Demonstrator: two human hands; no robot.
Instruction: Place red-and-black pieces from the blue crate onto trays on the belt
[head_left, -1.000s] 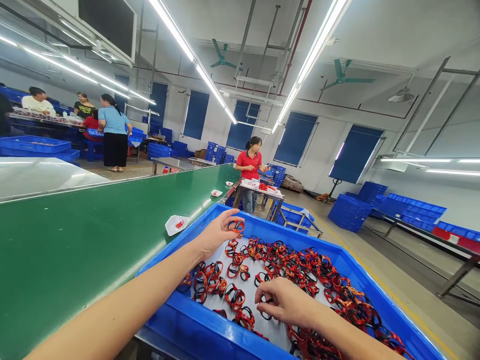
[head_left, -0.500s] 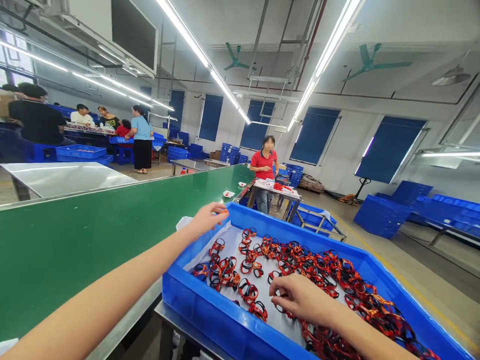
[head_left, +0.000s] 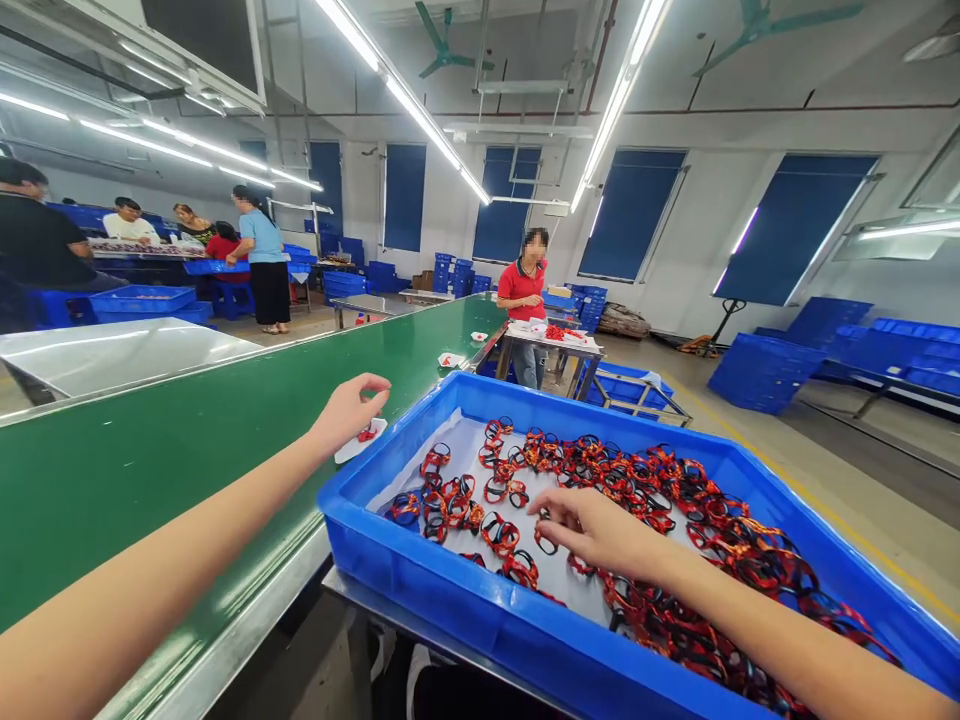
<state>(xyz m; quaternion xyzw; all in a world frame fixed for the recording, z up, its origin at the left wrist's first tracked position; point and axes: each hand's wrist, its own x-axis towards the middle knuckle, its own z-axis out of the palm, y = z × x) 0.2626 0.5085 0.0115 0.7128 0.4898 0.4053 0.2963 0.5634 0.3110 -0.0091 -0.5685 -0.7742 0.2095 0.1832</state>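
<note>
Your left hand is hovering, half-spread, over the belt's edge; your right hand, hold unclear, is curling above bands, the bin standing close, probably for reach.

A green conveyor belt shows a factory.

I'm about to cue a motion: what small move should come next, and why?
Probably lower the left hand toward the white dish and pinch a red piece: nothing shows between that hand's parted fingers and thumb, and the dish appears just below.
</note>
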